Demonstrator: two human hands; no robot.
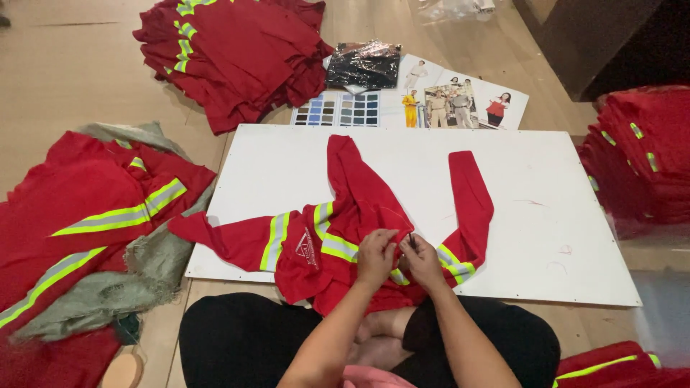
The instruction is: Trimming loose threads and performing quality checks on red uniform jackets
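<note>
A red work shirt (359, 208) with yellow and silver reflective stripes lies crumpled on a white board (546, 215), its sleeves spread out. My left hand (375, 255) pinches the red fabric near the shirt's middle. Right beside it, my right hand (420, 260) holds a small thin dark tool (412, 240) against the same spot on the cloth. Both hands touch each other over the shirt, just above my crossed legs in black trousers (237, 338).
Piles of similar red shirts lie at the left (79, 215), far top (230, 57), right (643, 158) and bottom right (611, 363). A green sack (136, 276) lies by the left pile. A colour swatch chart (345, 109), printed photos (460, 100) and a dark bagged garment (365, 65) lie beyond the board.
</note>
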